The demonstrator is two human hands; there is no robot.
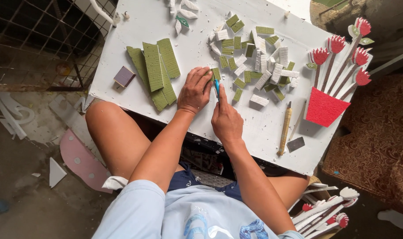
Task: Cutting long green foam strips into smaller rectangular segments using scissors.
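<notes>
My left hand (195, 90) presses flat on a green foam strip (215, 73) on the white board (135, 26), its fingers covering most of the strip. Right beside it, my right hand (226, 120) grips a blue-handled cutter (217, 87) whose tip meets the strip at the left hand's fingertips. Just beyond lie several small cut green and white foam blocks (254, 57). To the left of my left hand sits a stack of long green foam strips (156, 71).
A red foam pot with white stems and red flower heads (332, 84) lies at the board's right. A wooden-handled tool (284, 128) and a small dark square (295, 144) lie near the front edge. A purple square (124, 76) sits left. A wire grid (38, 35) stands far left.
</notes>
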